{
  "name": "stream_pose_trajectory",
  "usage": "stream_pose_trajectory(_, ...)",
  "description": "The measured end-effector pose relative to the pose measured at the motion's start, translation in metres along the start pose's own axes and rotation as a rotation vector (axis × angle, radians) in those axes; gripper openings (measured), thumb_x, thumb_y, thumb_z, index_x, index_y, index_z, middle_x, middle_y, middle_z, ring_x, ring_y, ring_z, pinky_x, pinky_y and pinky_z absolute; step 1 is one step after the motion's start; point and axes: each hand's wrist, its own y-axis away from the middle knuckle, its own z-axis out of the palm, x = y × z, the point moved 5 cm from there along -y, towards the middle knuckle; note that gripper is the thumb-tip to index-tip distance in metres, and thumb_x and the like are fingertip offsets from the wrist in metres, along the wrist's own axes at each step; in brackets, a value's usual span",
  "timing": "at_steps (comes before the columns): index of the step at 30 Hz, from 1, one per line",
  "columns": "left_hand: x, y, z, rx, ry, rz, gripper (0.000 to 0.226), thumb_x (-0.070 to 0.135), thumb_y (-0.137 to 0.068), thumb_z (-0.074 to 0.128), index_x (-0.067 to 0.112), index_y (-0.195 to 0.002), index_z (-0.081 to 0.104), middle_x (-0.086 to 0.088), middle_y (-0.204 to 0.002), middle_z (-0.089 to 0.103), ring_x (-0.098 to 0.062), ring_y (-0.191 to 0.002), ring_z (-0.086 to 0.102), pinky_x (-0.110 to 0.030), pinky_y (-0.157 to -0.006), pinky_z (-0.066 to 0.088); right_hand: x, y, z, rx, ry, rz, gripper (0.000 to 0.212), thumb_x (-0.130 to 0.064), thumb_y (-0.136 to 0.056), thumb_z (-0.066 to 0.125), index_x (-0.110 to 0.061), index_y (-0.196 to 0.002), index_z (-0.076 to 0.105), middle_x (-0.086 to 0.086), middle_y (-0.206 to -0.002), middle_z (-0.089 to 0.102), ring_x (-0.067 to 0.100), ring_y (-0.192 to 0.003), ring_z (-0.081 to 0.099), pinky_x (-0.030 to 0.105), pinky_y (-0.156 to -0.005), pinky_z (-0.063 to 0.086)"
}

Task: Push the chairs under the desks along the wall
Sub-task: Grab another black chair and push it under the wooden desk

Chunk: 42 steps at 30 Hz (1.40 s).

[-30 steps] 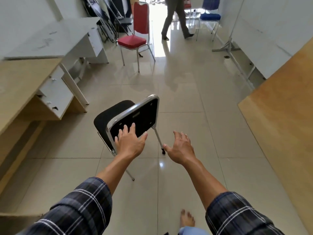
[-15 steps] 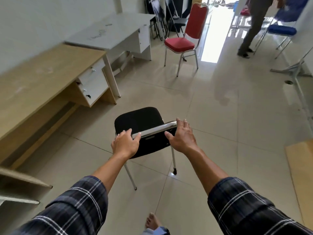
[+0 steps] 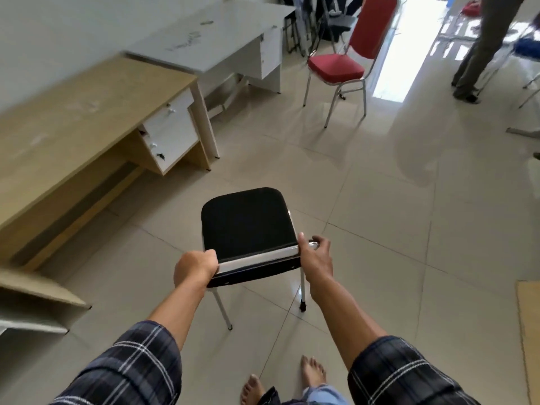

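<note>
A black chair point(image 3: 248, 223) with a chrome frame stands on the tiled floor right in front of me, seat facing away. My left hand point(image 3: 195, 266) is closed on the left end of its backrest top rail. My right hand point(image 3: 315, 257) grips the rail's right end. A wooden desk point(image 3: 73, 118) with white drawers runs along the left wall, and a white desk point(image 3: 216, 39) stands beyond it. A red chair point(image 3: 347, 62) stands out on the floor past the white desk. The black chair is apart from the wooden desk, to its right.
Another person's legs point(image 3: 479, 51) are at the far right near a bright doorway, beside a blue chair point(image 3: 527, 48). Folded chairs point(image 3: 315, 21) lean at the back. A wooden board point(image 3: 530, 331) lies at the right edge. My bare feet point(image 3: 312, 372) are below the chair.
Both hands went from reaching toward the tilted chair to gripping its backrest rail. The chair now stands level, and my view has turned left toward the desks.
</note>
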Motion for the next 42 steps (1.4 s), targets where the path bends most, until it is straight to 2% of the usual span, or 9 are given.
stream_pose_trajectory(3, -0.016, 0.006, 0.004, -0.011, 0.43, -0.303, 0.016, 0.013, -0.082, 0.053, -0.001, -0.08, 0.062, -0.017, -0.089, 0.064, -0.033, -0.073, 0.055, -0.036, -0.066, 0.046, -0.001, -0.014, 0.005, 0.013, -0.387, 0.283, 0.035, -0.034, -0.097, 0.062, -0.015, -0.123, 0.051, 0.016, -0.115, 0.061, 0.032, -0.101, 0.064, 0.049, -0.083, 0.057)
stream_pose_trajectory(6, -0.022, 0.017, 0.01, -0.16, 0.867, -0.63, 0.006, 0.007, -0.081, 0.059, 0.003, -0.079, 0.055, -0.018, -0.09, 0.057, -0.037, -0.086, 0.057, -0.054, -0.082, 0.053, -0.007, -0.024, 0.007, -0.036, -0.662, 0.476, 0.016, -0.015, -0.092, 0.063, -0.007, -0.104, 0.055, 0.02, -0.106, 0.064, 0.039, -0.099, 0.067, 0.058, -0.087, 0.058)
stream_pose_trajectory(9, -0.02, 0.017, 0.011, -0.242, 1.087, -0.782, 0.006, -0.004, -0.079, 0.063, -0.002, -0.079, 0.057, -0.021, -0.089, 0.059, -0.042, -0.087, 0.062, -0.055, -0.084, 0.056, -0.004, -0.031, 0.01, -0.154, -0.746, 0.584, 0.041, -0.017, -0.083, 0.067, -0.007, -0.121, 0.056, 0.023, -0.115, 0.067, 0.046, -0.1, 0.068, 0.065, -0.083, 0.057)
stream_pose_trajectory(15, -0.022, 0.015, 0.014, -0.167, 1.247, -0.819, 0.014, -0.008, -0.079, 0.058, 0.0, -0.069, 0.054, -0.015, -0.091, 0.058, -0.032, -0.07, 0.062, -0.04, -0.08, 0.058, 0.0, -0.038, 0.01, -0.209, -0.802, 0.585, 0.062, -0.001, -0.067, 0.06, -0.001, -0.129, 0.054, 0.025, -0.129, 0.064, 0.045, -0.111, 0.065, 0.063, -0.096, 0.053)
stream_pose_trajectory(20, -0.019, 0.013, 0.013, -0.113, 1.248, -0.785, 0.018, -0.008, -0.081, 0.056, 0.001, -0.066, 0.051, -0.013, -0.075, 0.052, -0.028, -0.059, 0.054, -0.037, -0.074, 0.053, -0.001, -0.043, 0.011, -0.215, -0.756, 0.584, 0.075, 0.0, -0.058, 0.061, -0.003, -0.133, 0.054, 0.025, -0.132, 0.062, 0.044, -0.117, 0.063, 0.061, -0.099, 0.052)
stream_pose_trajectory(24, -0.014, 0.005, 0.009, -0.075, 1.263, -0.769, 0.017, -0.008, -0.08, 0.056, 0.001, -0.067, 0.051, -0.013, -0.075, 0.053, -0.029, -0.06, 0.055, -0.04, -0.076, 0.055, -0.01, -0.048, 0.017, -0.223, -0.747, 0.564, 0.061, -0.001, -0.074, 0.061, -0.003, -0.134, 0.052, 0.025, -0.132, 0.06, 0.046, -0.116, 0.061, 0.063, -0.096, 0.053)
stream_pose_trajectory(30, -0.013, -0.023, -0.011, -0.082, 1.295, -0.761, 0.014, -0.007, -0.081, 0.056, 0.0, -0.07, 0.052, -0.013, -0.078, 0.054, -0.033, -0.064, 0.058, -0.043, -0.075, 0.055, -0.032, -0.059, 0.056, -0.263, -0.716, 0.565, 0.059, -0.002, -0.074, 0.062, -0.003, -0.132, 0.053, 0.026, -0.131, 0.059, 0.047, -0.114, 0.06, 0.068, -0.094, 0.051)
stream_pose_trajectory(35, -0.02, -0.073, -0.051, -0.06, 1.317, -0.778, 0.016, -0.005, -0.084, 0.056, -0.002, -0.07, 0.049, -0.012, -0.078, 0.052, -0.036, -0.076, 0.059, -0.042, -0.081, 0.055, -0.061, -0.06, 0.123, -0.339, -0.71, 0.547, 0.03, -0.002, -0.082, 0.057, 0.0, -0.111, 0.053, 0.026, -0.118, 0.058, 0.049, -0.109, 0.058, 0.069, -0.097, 0.049)
stream_pose_trajectory(42, -0.063, -0.138, -0.11, -0.026, 1.371, -0.807, 0.013, -0.005, -0.082, 0.057, -0.001, -0.071, 0.052, -0.015, -0.091, 0.057, -0.035, -0.076, 0.061, -0.047, -0.089, 0.056, -0.087, -0.045, 0.228, -0.404, -0.658, 0.57, 0.038, -0.004, -0.084, 0.057, 0.0, -0.121, 0.051, 0.026, -0.119, 0.057, 0.049, -0.11, 0.057, 0.069, -0.094, 0.049)
